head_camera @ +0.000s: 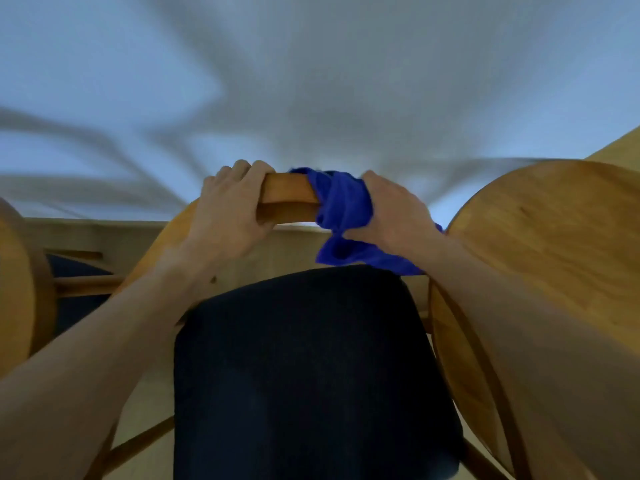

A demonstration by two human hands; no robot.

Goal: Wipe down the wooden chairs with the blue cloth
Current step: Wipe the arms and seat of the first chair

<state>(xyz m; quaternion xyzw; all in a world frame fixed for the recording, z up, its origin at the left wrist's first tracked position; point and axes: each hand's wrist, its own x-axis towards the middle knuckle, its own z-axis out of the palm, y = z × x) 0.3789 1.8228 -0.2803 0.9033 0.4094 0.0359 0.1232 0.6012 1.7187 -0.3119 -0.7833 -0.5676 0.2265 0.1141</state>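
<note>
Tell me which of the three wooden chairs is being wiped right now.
The middle chair: the left hand grips its top rail and the right hand wraps the blue cloth round it. The side chairs go untouched.

Glossy wood chair (287, 195), soft blue cloth (343, 206) (matt fabric seat (311, 375)).

head view, close, facing down

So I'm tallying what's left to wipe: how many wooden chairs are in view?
3: middle chair under both hands, right chair beside it, left chair cut by the frame edge. More may sit out of view.
</note>
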